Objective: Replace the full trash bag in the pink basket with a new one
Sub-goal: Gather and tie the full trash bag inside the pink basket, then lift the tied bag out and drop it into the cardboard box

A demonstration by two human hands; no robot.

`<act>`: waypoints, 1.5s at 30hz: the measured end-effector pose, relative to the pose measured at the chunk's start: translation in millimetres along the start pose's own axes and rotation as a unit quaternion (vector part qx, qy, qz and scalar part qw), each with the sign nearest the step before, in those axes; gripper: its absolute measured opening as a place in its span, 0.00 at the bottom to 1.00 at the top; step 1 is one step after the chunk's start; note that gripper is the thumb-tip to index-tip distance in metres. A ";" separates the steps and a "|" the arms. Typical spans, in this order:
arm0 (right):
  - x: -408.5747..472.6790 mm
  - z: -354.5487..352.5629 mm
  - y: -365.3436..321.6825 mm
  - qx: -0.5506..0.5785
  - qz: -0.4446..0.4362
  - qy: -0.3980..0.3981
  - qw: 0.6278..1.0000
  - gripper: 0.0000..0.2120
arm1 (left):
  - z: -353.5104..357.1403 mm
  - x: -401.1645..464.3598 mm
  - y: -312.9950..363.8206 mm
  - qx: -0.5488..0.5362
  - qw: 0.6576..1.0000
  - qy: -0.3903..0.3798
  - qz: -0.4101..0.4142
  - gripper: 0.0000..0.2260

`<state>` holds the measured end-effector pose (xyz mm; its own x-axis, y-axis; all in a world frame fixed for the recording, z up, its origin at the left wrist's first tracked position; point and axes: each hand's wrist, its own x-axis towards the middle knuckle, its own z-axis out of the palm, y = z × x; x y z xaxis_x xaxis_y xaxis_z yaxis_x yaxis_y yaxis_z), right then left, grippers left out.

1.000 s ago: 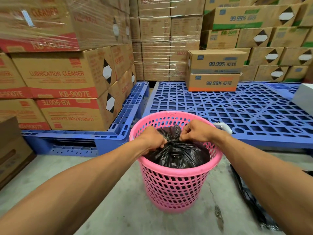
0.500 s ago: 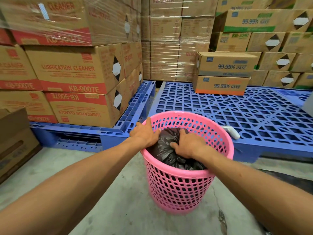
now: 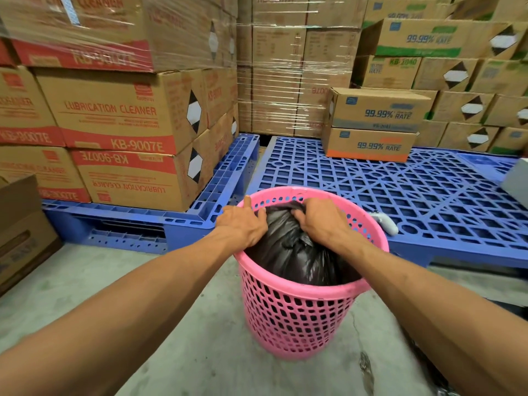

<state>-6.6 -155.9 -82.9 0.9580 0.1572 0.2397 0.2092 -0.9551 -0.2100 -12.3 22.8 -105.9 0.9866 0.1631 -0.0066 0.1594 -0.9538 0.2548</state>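
A pink perforated basket (image 3: 297, 315) stands on the concrete floor in front of me. A full black trash bag (image 3: 297, 252) fills it, its top bunched at the far side. My left hand (image 3: 243, 224) lies on the basket's left rim, fingers against the bag's side and thumb up over the rim. My right hand (image 3: 320, 221) is closed on the gathered top of the bag. Only the upper part of the bag shows above the rim.
Blue plastic pallets (image 3: 400, 195) lie right behind the basket, with a white object (image 3: 385, 222) on the edge of one. Stacked cardboard boxes (image 3: 123, 132) stand left and behind. A brown box (image 3: 23, 232) sits at far left. Dark plastic (image 3: 440, 387) lies on the floor, lower right.
Both hands have moved from pinching the bag's top in the middle to the far side of the basket. The left hand now rests on the rim.
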 end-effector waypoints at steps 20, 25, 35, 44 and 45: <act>66.0 -192.3 -43.0 0.018 0.043 -0.181 0.982 0.20 | -180.1 3.8 14.4 -0.001 0.992 -0.024 0.124 0.27; 95.2 -333.4 -79.9 0.018 0.040 -0.224 0.974 0.21 | -326.0 -17.9 47.5 0.059 0.990 -0.072 0.104 0.26; 132.0 -566.5 -155.7 0.001 0.009 -0.273 0.962 0.21 | -582.1 -79.8 98.2 0.040 0.994 -0.106 0.012 0.26; 125.9 -610.3 -247.6 -0.038 -0.060 -0.304 0.950 0.22 | -651.3 -125.5 45.2 0.044 0.994 -0.093 -0.035 0.27; 124.8 -609.4 -258.7 -0.040 -0.066 -0.306 0.949 0.21 | -655.6 -128.3 33.2 0.051 0.994 -0.091 -0.040 0.28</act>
<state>-60.5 -42.4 579.0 0.8638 0.3699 -0.3421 0.3434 -0.9291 -0.1372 -156.7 135.7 537.4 0.9592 0.1993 -0.2006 0.2307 -0.9618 0.1476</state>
